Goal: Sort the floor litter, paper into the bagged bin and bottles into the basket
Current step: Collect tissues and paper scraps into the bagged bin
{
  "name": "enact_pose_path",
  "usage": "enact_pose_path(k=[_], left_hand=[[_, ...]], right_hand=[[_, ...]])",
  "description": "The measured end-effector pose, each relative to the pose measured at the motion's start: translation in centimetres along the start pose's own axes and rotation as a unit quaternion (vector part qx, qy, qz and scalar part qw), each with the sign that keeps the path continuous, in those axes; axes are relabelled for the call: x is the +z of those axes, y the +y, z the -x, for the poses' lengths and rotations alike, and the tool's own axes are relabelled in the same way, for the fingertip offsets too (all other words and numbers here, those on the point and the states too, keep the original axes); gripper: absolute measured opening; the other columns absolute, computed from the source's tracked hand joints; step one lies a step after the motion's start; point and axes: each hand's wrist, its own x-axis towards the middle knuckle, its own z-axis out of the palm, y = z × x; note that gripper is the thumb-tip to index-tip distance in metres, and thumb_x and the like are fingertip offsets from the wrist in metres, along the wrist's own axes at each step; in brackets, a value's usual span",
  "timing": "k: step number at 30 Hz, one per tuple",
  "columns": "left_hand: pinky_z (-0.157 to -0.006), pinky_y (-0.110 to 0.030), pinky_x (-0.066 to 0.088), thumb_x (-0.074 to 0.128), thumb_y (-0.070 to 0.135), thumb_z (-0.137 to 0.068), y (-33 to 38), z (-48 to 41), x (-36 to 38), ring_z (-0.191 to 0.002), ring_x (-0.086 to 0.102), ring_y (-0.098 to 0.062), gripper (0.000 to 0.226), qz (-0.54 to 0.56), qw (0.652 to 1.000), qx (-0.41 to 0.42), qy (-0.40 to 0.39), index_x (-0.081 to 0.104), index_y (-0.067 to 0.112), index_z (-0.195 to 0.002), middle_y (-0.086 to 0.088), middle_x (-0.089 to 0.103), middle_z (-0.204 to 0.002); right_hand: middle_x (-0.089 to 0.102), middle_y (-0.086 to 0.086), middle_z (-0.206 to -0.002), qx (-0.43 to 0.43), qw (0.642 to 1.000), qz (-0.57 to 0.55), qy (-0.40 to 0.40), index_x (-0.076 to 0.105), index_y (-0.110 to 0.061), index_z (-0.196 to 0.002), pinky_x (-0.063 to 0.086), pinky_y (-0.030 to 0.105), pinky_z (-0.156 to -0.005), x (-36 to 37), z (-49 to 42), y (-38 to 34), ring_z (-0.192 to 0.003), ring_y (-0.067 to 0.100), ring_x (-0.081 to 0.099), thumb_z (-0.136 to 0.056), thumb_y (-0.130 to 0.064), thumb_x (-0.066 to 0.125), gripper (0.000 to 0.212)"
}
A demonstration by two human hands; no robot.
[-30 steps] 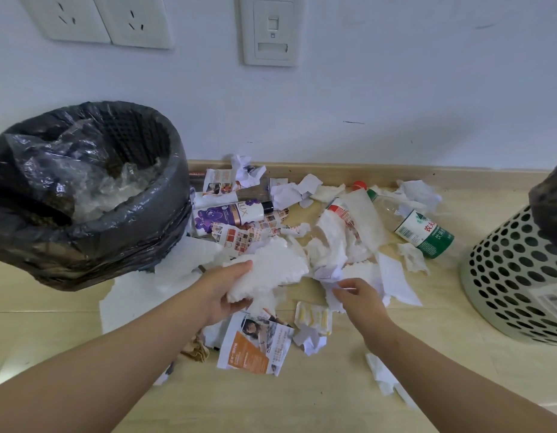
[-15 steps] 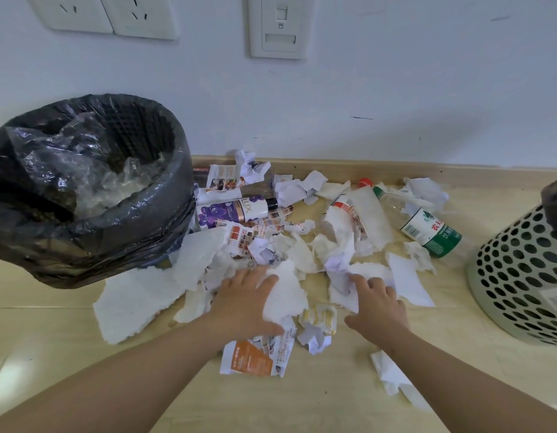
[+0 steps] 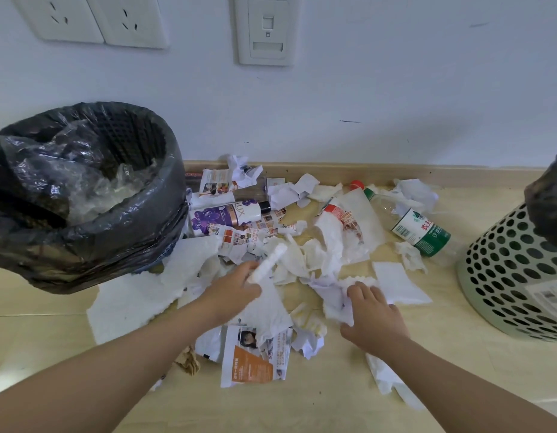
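Note:
Torn white tissue and paper scraps [image 3: 320,257] litter the wooden floor by the wall. My left hand [image 3: 236,289] grips a white tissue sheet [image 3: 268,263] whose edge rises from my fingers. My right hand [image 3: 374,314] curls its fingers over a crumpled white paper [image 3: 335,303]. The black-bagged bin [image 3: 174,198] stands at the left and the perforated basket [image 3: 508,276] at the right. A purple LUX bottle [image 3: 224,214] lies beside the bin. A clear bottle with a green label [image 3: 422,234] lies near the basket. A red-capped bottle [image 3: 342,214] lies half under tissue.
An orange printed flyer [image 3: 255,360] lies between my forearms, and a tissue strip [image 3: 386,379] sits under my right wrist. A large white sheet [image 3: 127,301] spreads in front of the bin. The skirting board and wall close off the far side.
My left hand, flat on the tissue half a second ago, now grips it with an edge lifted. My right hand has closed its fingers on the crumpled paper.

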Motion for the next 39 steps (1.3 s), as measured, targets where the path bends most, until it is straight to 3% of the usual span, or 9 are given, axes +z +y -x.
enact_pose_path(k=[3,7,12,16,22,28,31,34,39], left_hand=[[-0.059,-0.027,0.040,0.041,0.012,-0.092,0.2,-0.4,-0.8,-0.065,0.043,-0.015,0.038,0.057,0.996,-0.014,0.071,0.047,0.020,-0.130,-0.001,0.046,-0.078],[-0.055,-0.021,0.035,0.044,0.008,-0.091,0.8,-0.1,-1.4,-0.075,0.048,-0.015,0.034,0.076,0.988,-0.036,0.132,0.052,0.013,-0.124,0.001,0.050,-0.084],[-0.078,-0.033,0.047,0.044,0.010,-0.092,0.9,0.3,-1.8,-0.096,0.057,-0.025,0.033,0.116,0.984,-0.063,0.121,0.050,0.016,-0.124,-0.004,0.058,-0.101],[-0.084,-0.036,0.048,0.045,0.010,-0.092,0.8,0.1,-1.8,-0.100,0.058,-0.028,0.032,0.139,0.981,-0.074,0.114,0.051,0.015,-0.123,-0.007,0.059,-0.105],[-0.083,-0.036,0.048,0.046,0.008,-0.092,0.9,-0.3,-1.5,-0.102,0.058,-0.030,0.034,0.175,0.976,-0.076,0.103,0.052,0.012,-0.125,-0.011,0.059,-0.111],[-0.069,-0.030,0.045,0.047,0.005,-0.089,1.5,-0.1,-2.1,-0.090,0.056,-0.026,0.032,0.262,0.956,-0.079,0.102,0.051,0.017,-0.119,-0.009,0.058,-0.106],[-0.064,-0.028,0.044,0.047,0.003,-0.089,2.2,0.1,-2.7,-0.082,0.056,-0.024,0.027,0.341,0.931,-0.083,0.106,0.052,0.016,-0.112,-0.007,0.059,-0.097],[-0.067,-0.031,0.045,0.048,0.006,-0.091,3.4,0.6,-3.2,-0.082,0.056,-0.022,0.017,0.441,0.891,-0.072,0.076,0.053,0.016,-0.104,-0.007,0.059,-0.097],[-0.066,-0.031,0.045,0.055,0.013,-0.090,5.6,0.8,-3.1,-0.078,0.057,-0.021,0.005,0.497,0.864,-0.058,0.050,0.054,0.015,-0.094,-0.006,0.060,-0.091]], right_hand=[[0.053,-0.006,-0.119,-0.019,0.998,0.003,0.059,0.041,-0.018,-0.121,0.032,0.034,-0.101,-1.2,0.2,-0.1,-0.118,0.017,0.045,-0.089,-0.031,0.041,0.034],[0.064,-0.003,-0.115,-0.033,0.994,0.057,0.088,0.038,-0.017,-0.135,0.020,0.038,-0.113,-2.0,-0.2,-0.2,-0.116,0.019,0.053,-0.098,-0.028,0.033,0.040],[0.003,0.006,-0.158,0.016,0.993,0.103,-0.052,0.002,-0.022,-0.150,0.011,0.047,-0.115,-1.3,-0.2,0.3,-0.145,0.026,0.010,-0.086,-0.062,0.047,0.088],[-0.005,0.012,-0.156,0.073,0.988,0.081,-0.111,-0.008,-0.027,-0.149,0.022,0.050,-0.110,-0.3,0.3,0.7,-0.143,0.031,0.013,-0.077,-0.057,0.063,0.105],[0.023,0.003,-0.149,0.036,0.998,0.039,-0.031,0.013,-0.023,-0.145,0.040,0.036,-0.095,-0.4,0.2,0.3,-0.136,0.026,0.025,-0.085,-0.021,0.049,0.070],[0.066,0.002,-0.093,0.065,0.979,-0.059,0.186,0.046,-0.018,-0.124,0.037,0.029,-0.068,-4.4,-0.6,0.4,-0.082,0.025,0.058,-0.093,-0.026,0.042,0.033],[0.058,0.001,-0.087,0.126,0.932,-0.268,0.210,0.052,-0.018,-0.117,0.039,0.029,-0.065,-6.7,-0.9,0.1,-0.075,0.022,0.053,-0.091,-0.021,0.048,0.027],[0.060,0.001,-0.098,0.147,0.805,-0.524,0.238,0.057,-0.019,-0.103,0.044,0.030,-0.064,-8.7,-1.3,-1.0,-0.071,0.016,0.052,-0.088,-0.015,0.054,0.016],[0.059,0.000,-0.080,0.096,0.687,-0.706,0.141,0.059,-0.020,-0.090,0.042,0.023,-0.049,-11.2,-1.0,-4.5,-0.055,0.013,0.048,-0.091,-0.012,0.055,0.009]])
